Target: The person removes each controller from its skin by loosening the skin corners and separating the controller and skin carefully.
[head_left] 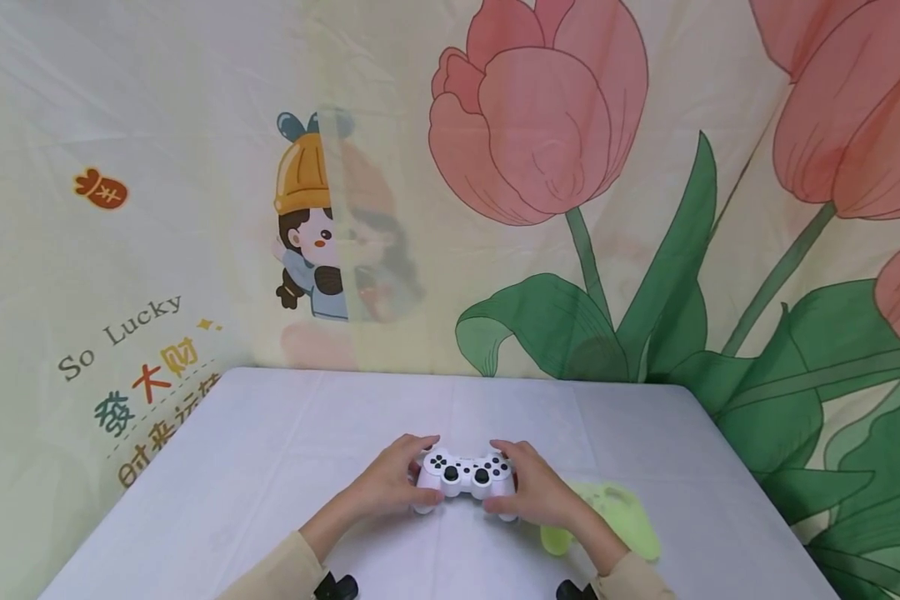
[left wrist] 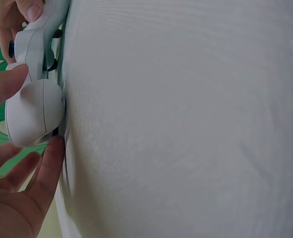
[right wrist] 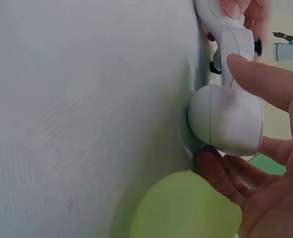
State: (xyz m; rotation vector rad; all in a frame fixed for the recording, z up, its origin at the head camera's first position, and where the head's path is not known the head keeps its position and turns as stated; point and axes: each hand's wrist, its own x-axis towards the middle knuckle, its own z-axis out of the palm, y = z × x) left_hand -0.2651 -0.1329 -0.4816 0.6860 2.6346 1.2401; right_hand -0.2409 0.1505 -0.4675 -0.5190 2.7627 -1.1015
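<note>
A white game controller (head_left: 465, 478) with black thumbsticks lies low at the table's middle, its face turned up in the head view. My left hand (head_left: 392, 478) holds its left grip, thumb on the near side and fingers around the outer edge. The opposite grip is held by my right hand (head_left: 537, 490) in much the same way. In the left wrist view the controller's end (left wrist: 29, 111) sits right at the white cloth, with fingertips beneath it. A light green, controller-shaped cover (head_left: 630, 517) lies to the right, partly hidden under my right forearm.
White cloth covers the table (head_left: 307, 442), whose far edge meets a printed curtain (head_left: 390, 350) with tulips and a cartoon figure. Black wrist devices (head_left: 336, 587) show at the bottom edge beside both sleeves. The green cover (right wrist: 186, 210) is close below the right hand.
</note>
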